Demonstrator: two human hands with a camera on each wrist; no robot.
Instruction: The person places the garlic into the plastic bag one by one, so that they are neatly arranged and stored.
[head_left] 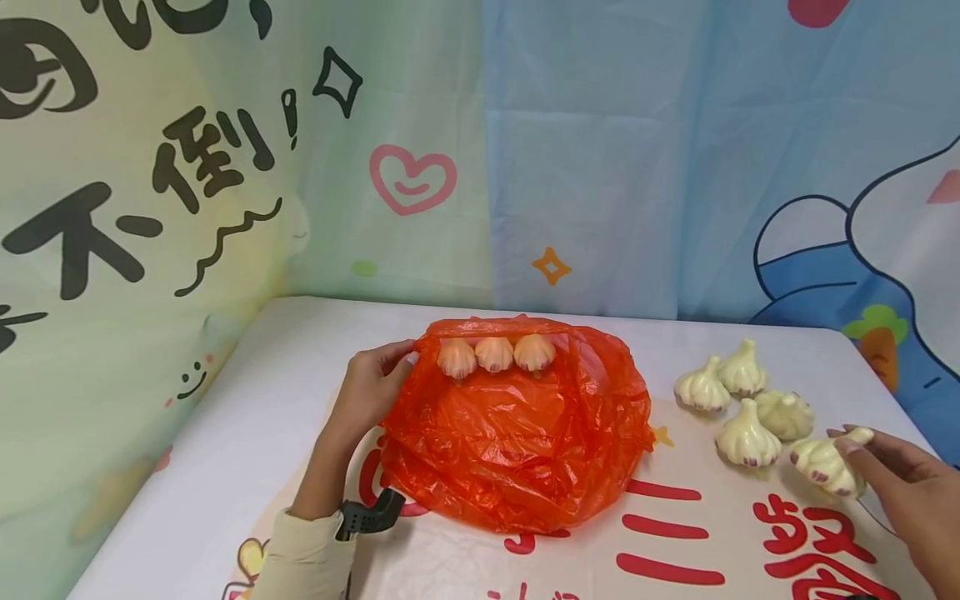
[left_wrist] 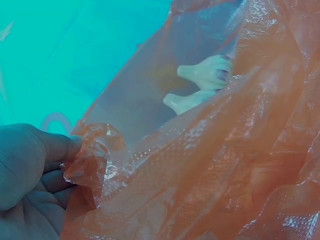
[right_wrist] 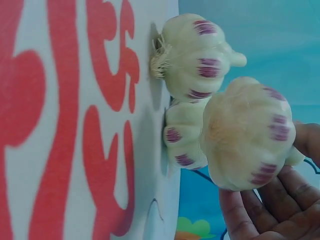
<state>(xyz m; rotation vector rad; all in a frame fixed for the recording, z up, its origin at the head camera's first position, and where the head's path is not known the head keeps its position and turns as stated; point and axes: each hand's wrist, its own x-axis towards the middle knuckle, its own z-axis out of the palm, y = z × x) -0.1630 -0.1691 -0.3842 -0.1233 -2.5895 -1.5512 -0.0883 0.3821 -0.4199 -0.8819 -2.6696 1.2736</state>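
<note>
My left hand (head_left: 372, 385) pinches the left edge of a red plastic bag (head_left: 517, 450), thumb and fingers on the crumpled film. Inside the bag, near its far side, three garlic bulbs (head_left: 494, 355) lie in a row, tinted orange by the film. The left wrist view shows the necks of two bulbs (left_wrist: 207, 72) through the bag mouth. At the right, my right hand (head_left: 903, 479) holds another garlic bulb (head_left: 825, 467) by its neck, root end pointing away from the palm. In the right wrist view this bulb (right_wrist: 250, 135) is white with purple streaks.
Several more garlic bulbs (head_left: 748, 435) stand clustered on the table just left of the right hand. A printed mat (head_left: 667, 500) with red characters covers the near part of the white table (head_left: 300, 333). A patterned cloth backdrop (head_left: 585, 167) hangs behind and at the left.
</note>
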